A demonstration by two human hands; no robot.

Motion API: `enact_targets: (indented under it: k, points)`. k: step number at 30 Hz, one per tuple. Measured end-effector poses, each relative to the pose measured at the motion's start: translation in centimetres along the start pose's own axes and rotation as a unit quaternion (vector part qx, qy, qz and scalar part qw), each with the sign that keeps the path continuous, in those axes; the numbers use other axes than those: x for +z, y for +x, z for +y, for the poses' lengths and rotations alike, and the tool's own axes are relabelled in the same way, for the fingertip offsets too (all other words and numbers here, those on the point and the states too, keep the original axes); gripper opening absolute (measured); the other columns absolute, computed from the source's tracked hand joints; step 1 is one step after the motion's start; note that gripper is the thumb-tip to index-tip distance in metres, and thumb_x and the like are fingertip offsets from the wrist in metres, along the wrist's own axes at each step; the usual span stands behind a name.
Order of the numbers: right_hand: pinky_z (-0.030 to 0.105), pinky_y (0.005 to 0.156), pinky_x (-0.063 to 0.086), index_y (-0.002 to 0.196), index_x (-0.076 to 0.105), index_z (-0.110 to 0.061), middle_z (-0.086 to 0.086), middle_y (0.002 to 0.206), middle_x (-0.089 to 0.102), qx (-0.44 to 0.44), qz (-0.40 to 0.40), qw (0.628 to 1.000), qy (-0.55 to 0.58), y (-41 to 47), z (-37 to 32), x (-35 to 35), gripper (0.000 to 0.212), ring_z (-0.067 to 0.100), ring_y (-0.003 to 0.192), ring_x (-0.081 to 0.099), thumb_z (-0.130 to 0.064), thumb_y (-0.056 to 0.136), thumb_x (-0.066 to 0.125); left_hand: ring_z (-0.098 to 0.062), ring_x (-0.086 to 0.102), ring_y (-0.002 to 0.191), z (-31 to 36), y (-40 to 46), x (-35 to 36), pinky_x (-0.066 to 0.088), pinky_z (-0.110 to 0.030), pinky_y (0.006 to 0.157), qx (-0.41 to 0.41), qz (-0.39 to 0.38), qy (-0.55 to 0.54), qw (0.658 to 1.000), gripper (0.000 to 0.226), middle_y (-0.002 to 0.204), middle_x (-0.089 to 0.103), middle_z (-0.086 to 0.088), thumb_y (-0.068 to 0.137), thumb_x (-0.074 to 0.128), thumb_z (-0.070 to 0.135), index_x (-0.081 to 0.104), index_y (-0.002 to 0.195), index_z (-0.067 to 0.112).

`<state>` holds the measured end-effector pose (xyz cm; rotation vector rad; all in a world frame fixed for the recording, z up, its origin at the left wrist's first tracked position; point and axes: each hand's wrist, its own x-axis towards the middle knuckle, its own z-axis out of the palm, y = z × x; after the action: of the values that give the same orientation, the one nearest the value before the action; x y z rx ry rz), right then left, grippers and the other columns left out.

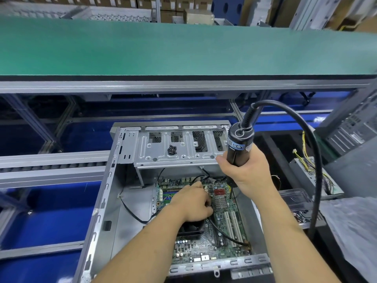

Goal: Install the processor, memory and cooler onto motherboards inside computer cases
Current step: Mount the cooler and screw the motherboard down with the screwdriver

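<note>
Electric screwdriver [239,147] gripped upright in right hand [245,175], bit aimed down at motherboard [220,237] for fastening; left hand [191,203] curled on cooler [190,228], grip contents hidden, probably steadying it.

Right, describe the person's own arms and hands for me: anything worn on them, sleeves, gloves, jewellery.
Both hands, left and right, are bare: no gloves, rings or watch show. Both forearms are uncovered as far as the picture's lower edge, with no sleeve, wrist strap or marking in view.

A grey metal roller conveyor [51,167] with blue panels carries the open grey steel computer case [106,193]; a long green-topped bench [163,48] stands beyond.
</note>
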<state>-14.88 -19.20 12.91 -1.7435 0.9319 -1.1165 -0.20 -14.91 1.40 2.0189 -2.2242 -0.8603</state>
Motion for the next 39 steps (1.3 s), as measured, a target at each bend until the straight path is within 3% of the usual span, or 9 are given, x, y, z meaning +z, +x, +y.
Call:
enact_targets:
  k: [8,15,18,22,24,28,32,35,39]
  points:
    - [0.009,0.064,0.046,0.075,0.061,-0.041,-0.017,0.066,0.064,0.002,-0.007,1.000,0.001,-0.2,0.4,-0.2,0.017,-0.002,0.062,0.055,-0.047,0.066,0.074,-0.029,0.050,0.095,0.1,0.2,0.2,0.046,-0.039,0.089,-0.004,-0.006,-0.014,1.000,0.024,0.097,0.041,0.001,0.082,0.053,0.041,0.072,0.088,0.026]
    - [0.012,0.062,0.046,0.073,0.058,-0.025,-0.009,0.064,0.062,0.001,-0.020,1.000,0.005,-0.1,0.7,-0.1,0.020,0.000,0.060,0.053,-0.026,0.071,0.078,-0.026,0.055,0.089,0.3,0.1,0.0,0.049,-0.036,0.081,0.005,0.008,-0.032,0.999,0.023,0.090,0.039,0.007,0.081,0.056,0.038,0.073,0.086,0.025]
    - [0.016,0.062,0.045,0.075,0.054,-0.014,0.009,0.069,0.059,-0.006,-0.026,1.000,-0.002,-0.1,0.3,-0.1,0.033,0.005,0.062,0.051,-0.030,0.068,0.082,-0.025,0.055,0.088,0.4,-0.2,-0.2,0.050,-0.037,0.081,0.009,0.008,-0.029,0.999,0.024,0.090,0.039,0.006,0.080,0.054,0.038,0.072,0.086,0.025]
    - [0.016,0.062,0.048,0.077,0.055,-0.015,0.011,0.071,0.059,-0.025,-0.003,1.000,0.009,-0.5,-0.7,0.1,0.037,0.006,0.062,0.053,-0.041,0.065,0.079,-0.024,0.051,0.098,0.6,-0.7,-0.5,0.043,-0.038,0.095,0.028,0.011,-0.027,0.999,0.023,0.097,0.054,0.002,0.082,0.053,0.036,0.073,0.091,0.026]
    - [0.016,0.062,0.049,0.079,0.057,-0.008,0.010,0.073,0.060,-0.032,0.038,0.999,0.014,-0.2,-1.2,-0.1,0.044,0.005,0.062,0.055,-0.043,0.065,0.079,-0.019,0.055,0.089,0.9,-1.2,-1.3,0.035,-0.033,0.096,0.055,0.055,-0.003,0.997,0.027,0.082,0.065,0.001,0.082,0.051,0.037,0.073,0.083,0.022]
    - [0.024,0.061,0.049,0.082,0.059,0.002,0.015,0.073,0.062,-0.025,0.086,0.996,0.019,1.0,-1.6,0.0,0.059,0.015,0.065,0.057,-0.051,0.064,0.078,-0.018,0.049,0.063,2.0,-2.2,-4.6,0.039,-0.029,0.061,0.079,0.268,-0.016,0.960,0.034,0.062,0.056,0.003,0.081,0.042,0.042,0.061,0.066,0.017]
    - [0.011,0.056,0.043,0.071,0.054,-0.023,-0.010,0.061,0.055,-0.023,0.084,0.996,0.021,1.0,-1.4,0.3,0.036,0.001,0.057,0.049,-0.051,0.067,0.077,-0.023,0.058,0.087,-0.6,-2.2,-8.5,0.051,-0.038,0.074,-0.013,0.460,-0.034,0.887,0.018,0.096,0.063,-0.002,0.093,0.053,0.015,0.069,0.102,0.012]
    - [0.012,0.058,0.046,0.072,0.054,-0.021,-0.005,0.063,0.057,-0.016,0.092,0.995,0.026,0.9,-0.8,0.3,0.039,0.002,0.058,0.051,-0.052,0.067,0.077,-0.027,0.054,0.109,-3.0,-1.8,-11.0,0.048,-0.041,0.086,-0.139,0.348,-0.043,0.926,0.035,0.128,0.051,-0.006,0.100,0.045,0.012,0.058,0.132,0.013]
    - [0.019,0.063,0.051,0.079,0.058,-0.014,0.012,0.074,0.064,0.002,0.095,0.995,0.040,0.8,-0.6,-0.1,0.046,0.023,0.066,0.061,-0.053,0.066,0.079,-0.024,0.047,0.125,-4.4,-2.5,-11.4,0.042,-0.040,0.102,-0.120,0.328,-0.040,0.936,0.039,0.137,0.051,-0.001,0.101,0.045,0.023,0.053,0.139,0.022]
